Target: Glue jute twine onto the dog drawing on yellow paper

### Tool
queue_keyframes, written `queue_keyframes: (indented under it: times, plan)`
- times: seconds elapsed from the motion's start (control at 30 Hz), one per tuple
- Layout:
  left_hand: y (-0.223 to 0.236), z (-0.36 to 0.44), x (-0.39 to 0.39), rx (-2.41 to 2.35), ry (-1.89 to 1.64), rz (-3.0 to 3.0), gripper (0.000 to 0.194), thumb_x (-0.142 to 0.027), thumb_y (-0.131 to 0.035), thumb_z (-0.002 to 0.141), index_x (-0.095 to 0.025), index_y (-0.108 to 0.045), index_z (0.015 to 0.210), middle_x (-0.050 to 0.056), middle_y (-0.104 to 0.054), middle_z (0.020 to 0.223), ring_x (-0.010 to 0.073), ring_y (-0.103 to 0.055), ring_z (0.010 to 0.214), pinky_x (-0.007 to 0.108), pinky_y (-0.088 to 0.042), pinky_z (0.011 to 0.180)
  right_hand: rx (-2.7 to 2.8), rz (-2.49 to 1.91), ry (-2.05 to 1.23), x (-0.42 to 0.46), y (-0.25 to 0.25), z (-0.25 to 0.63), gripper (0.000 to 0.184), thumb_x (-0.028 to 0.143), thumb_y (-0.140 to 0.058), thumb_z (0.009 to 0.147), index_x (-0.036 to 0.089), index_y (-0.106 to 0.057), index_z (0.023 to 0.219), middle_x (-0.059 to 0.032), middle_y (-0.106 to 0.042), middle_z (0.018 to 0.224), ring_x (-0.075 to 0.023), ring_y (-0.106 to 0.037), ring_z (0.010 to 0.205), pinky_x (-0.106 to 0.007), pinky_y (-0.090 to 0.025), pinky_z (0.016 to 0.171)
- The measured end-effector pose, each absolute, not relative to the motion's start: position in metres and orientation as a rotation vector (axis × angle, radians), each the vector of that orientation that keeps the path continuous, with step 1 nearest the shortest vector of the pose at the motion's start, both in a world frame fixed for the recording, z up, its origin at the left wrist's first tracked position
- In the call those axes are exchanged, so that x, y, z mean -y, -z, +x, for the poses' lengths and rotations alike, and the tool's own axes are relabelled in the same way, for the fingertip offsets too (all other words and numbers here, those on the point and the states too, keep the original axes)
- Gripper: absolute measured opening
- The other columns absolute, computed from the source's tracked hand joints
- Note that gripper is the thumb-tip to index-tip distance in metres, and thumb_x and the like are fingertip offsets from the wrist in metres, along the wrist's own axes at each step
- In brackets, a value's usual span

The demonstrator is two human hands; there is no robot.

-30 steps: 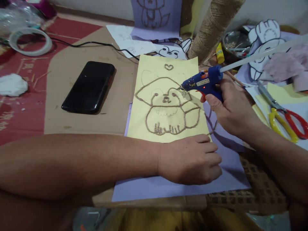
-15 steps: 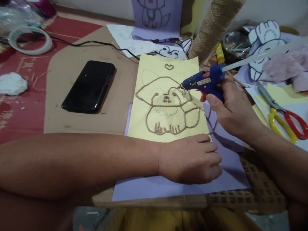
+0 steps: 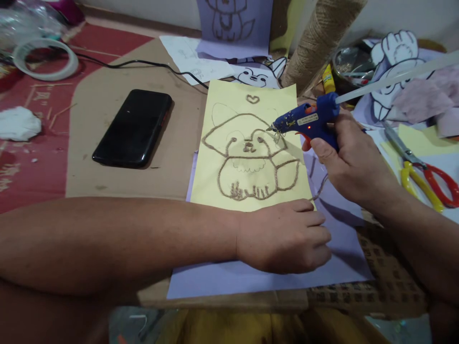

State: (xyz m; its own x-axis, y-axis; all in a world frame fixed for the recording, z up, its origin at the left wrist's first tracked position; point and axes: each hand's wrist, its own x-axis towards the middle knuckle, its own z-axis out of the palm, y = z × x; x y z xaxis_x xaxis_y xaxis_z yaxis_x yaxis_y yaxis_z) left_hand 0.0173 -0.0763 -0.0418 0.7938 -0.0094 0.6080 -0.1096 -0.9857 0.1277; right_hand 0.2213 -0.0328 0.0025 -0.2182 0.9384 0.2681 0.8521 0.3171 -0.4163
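Note:
My right hand point(image 3: 358, 162) is closed around a blue hot glue gun point(image 3: 304, 119) with a red trigger and a small red light. Its nozzle points left, close to the brown twine outline point(image 3: 247, 114) of an animal on a yellow sheet point(image 3: 208, 181). A long clear glue stick point(image 3: 380, 83) juts from the back of the gun. My left hand point(image 3: 283, 236) rests across the lower edge of the yellow sheet, fingers curled under. A loose length of twine point(image 3: 324, 184) runs to the left hand's curled fingers; their tips are hidden.
Purple paper point(image 3: 268, 282) lies beneath the yellow sheet. A black phone point(image 3: 132, 129) and a tape roll point(image 3: 17, 59) are on the left. Scissors point(image 3: 412, 162) with red and yellow handles lie right. A twine-wrapped roll point(image 3: 322, 38) stands behind, near a black cable point(image 3: 143, 62).
The glue gun and my right hand have shifted slightly right. My left hand stays in place on the paper.

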Motion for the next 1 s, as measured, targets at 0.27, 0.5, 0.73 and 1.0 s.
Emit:
queue_keyframes:
  times: [0.27, 0.5, 0.73, 1.0]
  plan:
    - [0.042, 0.017, 0.075, 0.112, -0.976, 2.816, 0.028, -0.008, -0.063, 0.102, -0.020, -0.073, 0.079, 0.001, -0.076, 0.084, 0.0212, -0.068, 0.081, 0.041, -0.051, 0.079, 2.134, -1.528, -0.200, 0.029, 0.009, 0.219, 0.044, 0.060, -0.050, 0.108, 0.026, -0.065, 0.132, -0.0183, -0.078, 0.125, -0.0443, -0.071, 0.122, -0.062, -0.058, 0.101]
    - [0.042, 0.016, 0.074, 0.121, -0.957, 2.815, 0.028, -0.009, -0.062, 0.103, -0.021, -0.073, 0.080, 0.002, -0.076, 0.086, 0.0213, -0.068, 0.080, 0.041, -0.050, 0.079, 2.157, -1.520, -0.226, 0.030, 0.002, 0.222, 0.041, 0.060, -0.051, 0.108, 0.028, -0.067, 0.129, -0.0180, -0.078, 0.126, -0.0438, -0.072, 0.121, -0.061, -0.059, 0.101]
    - [0.042, 0.017, 0.075, 0.123, -0.929, 2.837, 0.026, -0.010, -0.063, 0.103, -0.021, -0.074, 0.082, 0.002, -0.077, 0.087, 0.0219, -0.068, 0.081, 0.042, -0.049, 0.079, 2.131, -1.626, -0.172, 0.032, -0.006, 0.219, 0.042, 0.051, -0.055, 0.103, 0.023, -0.061, 0.134, -0.0184, -0.078, 0.117, -0.0424, -0.075, 0.103, -0.064, -0.059, 0.092]
    - [0.043, 0.017, 0.075, 0.121, -0.932, 2.825, 0.026, -0.010, -0.063, 0.103, -0.020, -0.074, 0.082, 0.002, -0.077, 0.087, 0.0217, -0.068, 0.083, 0.041, -0.050, 0.080, 2.147, -1.528, -0.237, 0.031, 0.005, 0.220, 0.040, 0.059, -0.050, 0.108, 0.027, -0.066, 0.126, -0.0194, -0.077, 0.126, -0.0463, -0.072, 0.124, -0.064, -0.058, 0.102]
